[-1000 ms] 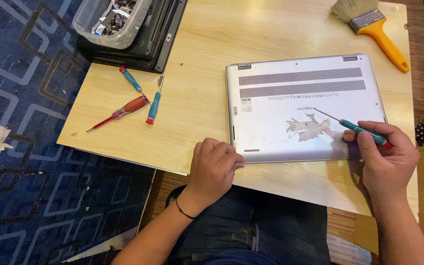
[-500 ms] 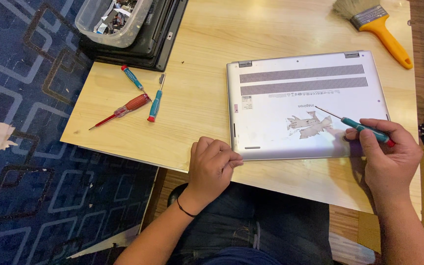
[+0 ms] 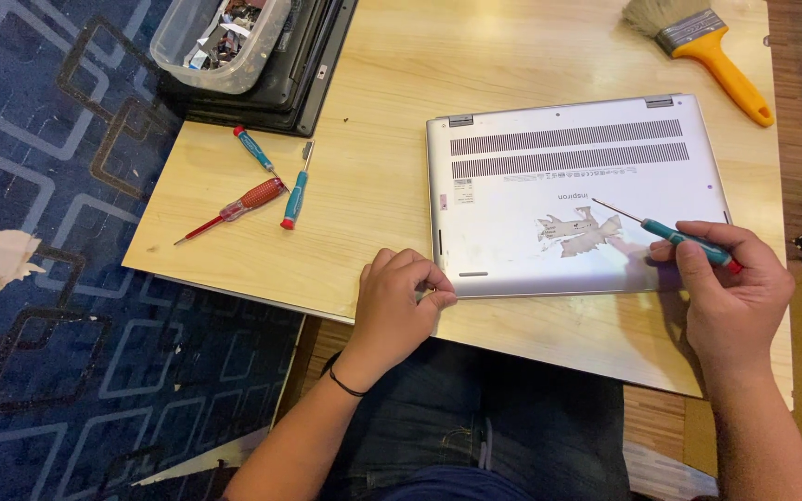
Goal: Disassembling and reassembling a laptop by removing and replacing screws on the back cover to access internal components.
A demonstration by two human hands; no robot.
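1. My right hand grips a teal screwdriver, tip hovering over the upturned silver laptop on the wooden table.
2. My left hand pinches the laptop's near corner.
3. The bottom cover looks still fastened, so opening it remains.

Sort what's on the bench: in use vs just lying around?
In use:
- laptop, bottom side up
- teal screwdriver in the right hand
- left hand at the laptop's near left corner

Lying about:
- three screwdrivers, left on the table
- brush, far right
- clear tub of parts on a dark laptop
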